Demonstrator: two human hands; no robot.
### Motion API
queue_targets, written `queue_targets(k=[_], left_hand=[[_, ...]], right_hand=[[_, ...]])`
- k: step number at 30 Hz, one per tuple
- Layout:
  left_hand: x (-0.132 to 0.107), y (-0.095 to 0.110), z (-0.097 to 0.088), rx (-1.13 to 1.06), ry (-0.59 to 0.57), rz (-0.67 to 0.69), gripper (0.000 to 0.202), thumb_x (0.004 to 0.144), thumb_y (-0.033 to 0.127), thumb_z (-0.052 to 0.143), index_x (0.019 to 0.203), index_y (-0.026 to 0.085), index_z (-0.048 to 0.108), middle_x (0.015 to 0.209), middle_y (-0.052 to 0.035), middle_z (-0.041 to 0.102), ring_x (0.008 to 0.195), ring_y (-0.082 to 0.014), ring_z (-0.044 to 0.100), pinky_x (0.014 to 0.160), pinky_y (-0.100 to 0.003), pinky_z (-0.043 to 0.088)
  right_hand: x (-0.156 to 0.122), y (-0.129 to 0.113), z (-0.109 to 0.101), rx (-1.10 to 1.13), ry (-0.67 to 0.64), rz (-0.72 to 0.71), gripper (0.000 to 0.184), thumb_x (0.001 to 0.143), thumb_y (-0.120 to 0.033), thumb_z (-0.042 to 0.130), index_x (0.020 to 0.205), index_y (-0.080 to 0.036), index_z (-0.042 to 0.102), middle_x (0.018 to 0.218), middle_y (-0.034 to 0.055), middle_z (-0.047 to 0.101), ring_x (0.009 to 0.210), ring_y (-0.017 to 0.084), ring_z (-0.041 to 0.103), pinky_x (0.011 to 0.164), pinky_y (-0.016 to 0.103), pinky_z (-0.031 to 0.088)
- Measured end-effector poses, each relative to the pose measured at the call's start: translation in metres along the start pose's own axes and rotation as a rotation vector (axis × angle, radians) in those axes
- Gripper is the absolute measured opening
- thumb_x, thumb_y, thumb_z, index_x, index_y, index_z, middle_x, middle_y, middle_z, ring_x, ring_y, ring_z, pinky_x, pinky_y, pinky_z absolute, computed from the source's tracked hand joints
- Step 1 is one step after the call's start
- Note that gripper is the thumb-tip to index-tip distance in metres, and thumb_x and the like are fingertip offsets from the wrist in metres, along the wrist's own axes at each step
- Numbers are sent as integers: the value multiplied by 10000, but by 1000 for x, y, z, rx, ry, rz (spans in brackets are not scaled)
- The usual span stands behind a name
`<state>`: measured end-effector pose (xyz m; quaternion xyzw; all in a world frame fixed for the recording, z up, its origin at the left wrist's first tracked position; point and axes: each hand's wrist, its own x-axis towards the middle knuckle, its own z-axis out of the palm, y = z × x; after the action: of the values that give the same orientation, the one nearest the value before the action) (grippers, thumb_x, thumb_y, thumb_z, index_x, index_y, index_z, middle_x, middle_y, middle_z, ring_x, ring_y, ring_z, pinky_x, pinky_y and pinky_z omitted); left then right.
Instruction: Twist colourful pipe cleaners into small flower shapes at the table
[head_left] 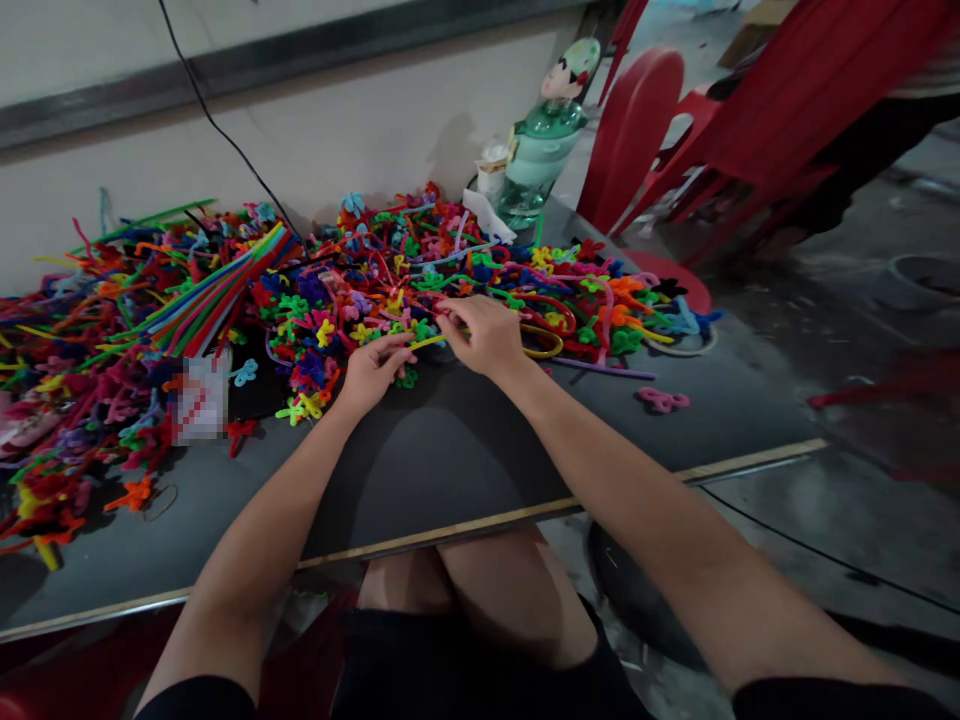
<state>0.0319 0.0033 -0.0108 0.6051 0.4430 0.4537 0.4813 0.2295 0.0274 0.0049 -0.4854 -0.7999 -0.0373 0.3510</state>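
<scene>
My left hand (pixel 375 368) and my right hand (pixel 484 335) meet at the front edge of a big heap of coloured pipe cleaners (pixel 360 290) on a dark grey table (pixel 450 460). Between their pinched fingers runs a yellow pipe cleaner (pixel 429 341). Both hands are closed on it, the left at its left end and the right at its right end. Around the hands lie several small bent flower shapes in green, yellow, pink and blue. A bundle of straight pipe cleaners (pixel 217 290) lies to the left of my hands.
A green water bottle with a cartoon-figure lid (pixel 544 150) stands at the table's far right. Red plastic chairs (pixel 720 120) stand beyond it. A pink bent piece (pixel 664 399) lies alone on the right. A black cable (pixel 217 125) runs down the wall.
</scene>
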Motion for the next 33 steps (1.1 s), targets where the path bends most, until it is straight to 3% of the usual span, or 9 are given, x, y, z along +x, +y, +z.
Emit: queue_targets(k=[3, 7, 13, 18, 23, 27, 30, 33], left_hand=[[4, -2, -2, -111, 81, -39, 289, 811, 315, 665, 1055, 160, 660, 722, -15, 704, 472, -56, 544, 422, -172, 392], [6, -2, -8, -207, 101, -90, 278, 821, 385, 657, 965, 147, 669, 747, -34, 712, 496, -61, 564, 430, -172, 396], [2, 4, -13, -312, -123, -174, 364, 786, 380, 705, 1090, 184, 665, 887, -52, 737, 564, -67, 597, 482, -182, 419], [-3, 7, -12, -293, -215, -179, 330, 716, 408, 764, 917, 153, 701, 835, -49, 721, 542, -54, 573, 490, -184, 406], [-2, 3, -11, -293, -97, -69, 284, 742, 417, 743, 902, 184, 716, 798, -22, 705, 632, -76, 590, 606, -220, 468], [1, -3, -8, -204, 56, 53, 310, 749, 463, 725, 920, 205, 735, 828, -30, 714, 739, -112, 618, 698, -259, 500], [3, -6, -10, 32, 165, 218, 288, 782, 459, 695, 910, 207, 747, 866, -41, 721, 804, -147, 628, 770, -315, 517], [4, -6, -17, 405, 223, 452, 199, 846, 376, 651, 870, 206, 751, 829, -43, 722, 826, -165, 610, 819, -350, 509]], right_hand=[[-2, -18, 2, 38, -104, -181, 364, 967, -301, 394, 1175, -165, 659, 1014, 124, 719, 944, 222, 647, 852, 361, 467], [-5, -34, 5, 59, -203, -179, 358, 978, -225, 371, 1118, -197, 699, 1042, 95, 725, 940, 189, 663, 774, 298, 483], [-4, -26, 5, 176, -103, -75, 307, 980, -282, 433, 1118, -191, 691, 1091, 83, 725, 1016, 174, 667, 880, 296, 490], [4, -23, 6, 161, -37, -85, 304, 973, -341, 456, 1040, -186, 708, 1036, 86, 741, 979, 184, 685, 845, 299, 506], [-1, -25, 13, 149, 57, -2, 354, 995, -302, 376, 1061, -184, 703, 1035, 89, 739, 972, 177, 686, 821, 284, 501], [-12, -38, 19, 76, -55, -23, 334, 970, -267, 402, 1010, -159, 715, 937, 94, 749, 837, 189, 695, 662, 267, 463], [-15, -47, 22, 61, -132, -62, 322, 957, -268, 425, 980, -148, 723, 868, 89, 748, 746, 176, 678, 585, 255, 411], [-15, -50, 24, 76, -105, -52, 315, 948, -253, 435, 1010, -143, 724, 924, 92, 752, 764, 169, 674, 593, 246, 415]])
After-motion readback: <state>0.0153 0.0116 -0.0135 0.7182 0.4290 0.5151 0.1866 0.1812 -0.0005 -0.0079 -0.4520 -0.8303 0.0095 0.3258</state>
